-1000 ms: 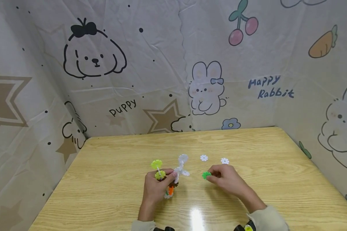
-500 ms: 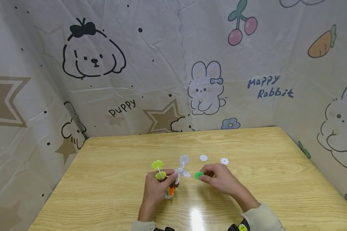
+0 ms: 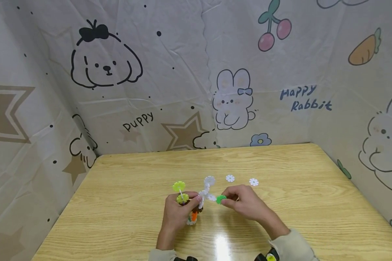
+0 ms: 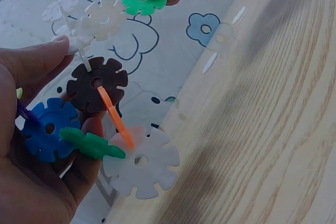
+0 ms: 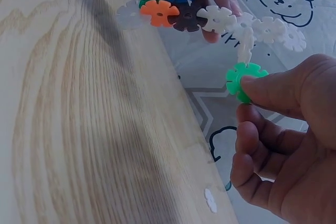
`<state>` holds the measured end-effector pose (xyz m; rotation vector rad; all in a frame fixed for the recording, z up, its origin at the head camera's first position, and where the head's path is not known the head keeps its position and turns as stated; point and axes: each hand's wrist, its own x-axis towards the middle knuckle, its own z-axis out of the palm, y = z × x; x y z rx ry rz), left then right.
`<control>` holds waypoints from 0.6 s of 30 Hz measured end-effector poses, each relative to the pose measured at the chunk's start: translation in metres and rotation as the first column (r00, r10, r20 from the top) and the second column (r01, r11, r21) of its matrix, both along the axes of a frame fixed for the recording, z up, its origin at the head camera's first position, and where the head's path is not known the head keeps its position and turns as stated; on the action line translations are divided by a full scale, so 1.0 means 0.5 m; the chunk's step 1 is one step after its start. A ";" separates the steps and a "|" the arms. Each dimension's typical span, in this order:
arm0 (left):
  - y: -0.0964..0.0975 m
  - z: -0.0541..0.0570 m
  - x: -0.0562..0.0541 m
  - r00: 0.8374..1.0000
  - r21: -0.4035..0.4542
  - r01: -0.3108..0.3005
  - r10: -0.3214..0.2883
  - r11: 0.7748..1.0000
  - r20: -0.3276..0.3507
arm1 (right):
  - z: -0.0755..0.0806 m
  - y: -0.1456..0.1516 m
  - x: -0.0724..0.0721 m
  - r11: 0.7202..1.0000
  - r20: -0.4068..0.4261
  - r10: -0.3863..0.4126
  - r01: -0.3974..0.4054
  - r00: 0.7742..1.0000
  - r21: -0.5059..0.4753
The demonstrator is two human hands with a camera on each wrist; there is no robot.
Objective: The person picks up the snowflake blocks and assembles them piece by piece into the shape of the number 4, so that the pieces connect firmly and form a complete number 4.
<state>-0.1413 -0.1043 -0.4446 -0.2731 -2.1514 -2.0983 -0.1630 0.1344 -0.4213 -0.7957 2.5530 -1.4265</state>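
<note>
My left hand point(image 3: 179, 212) grips a structure of interlocking notched plastic discs between thumb and fingers. In the left wrist view it has a brown disc point(image 4: 97, 98), a blue disc point(image 4: 50, 139), a green disc point(image 4: 89, 142), an orange disc point(image 4: 115, 116) and a whitish disc point(image 4: 144, 174). White discs point(image 5: 268, 30) branch off its far end, and yellow discs point(image 3: 179, 186) rise on its left. My right hand point(image 3: 248, 203) pinches a bright green disc point(image 5: 244, 81) between thumb and finger. Its edge is right at the tip of a white disc point(image 5: 245, 45); whether the slots mesh I cannot tell.
Two loose white discs lie on the wooden table, one point(image 3: 230, 178) behind the hands and another point(image 3: 253, 182) farther right. A printed curtain point(image 3: 170, 72) hangs along the table's back and sides.
My right hand has moved left with the green disc, from apart to the white branch's tip. The left hand has stayed nearly in place, still holding the structure.
</note>
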 end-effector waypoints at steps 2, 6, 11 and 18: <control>0.000 0.000 0.000 1.000 -0.002 0.005 -0.005 1.000 0.001 | -0.001 0.000 -0.001 1.000 -0.001 0.005 -0.005 1.000 0.000; 0.001 -0.003 -0.002 1.000 0.002 0.017 -0.017 1.000 -0.008 | -0.002 -0.002 -0.001 1.000 0.013 -0.001 0.001 1.000 0.001; 0.003 -0.003 -0.002 0.999 0.014 0.040 -0.040 0.999 -0.024 | -0.003 -0.004 0.001 1.000 0.009 -0.011 0.011 1.000 -0.012; 0.007 0.001 0.001 0.999 0.019 0.046 -0.046 0.999 0.005 | -0.006 -0.009 0.005 0.999 -0.025 -0.041 0.040 0.999 -0.037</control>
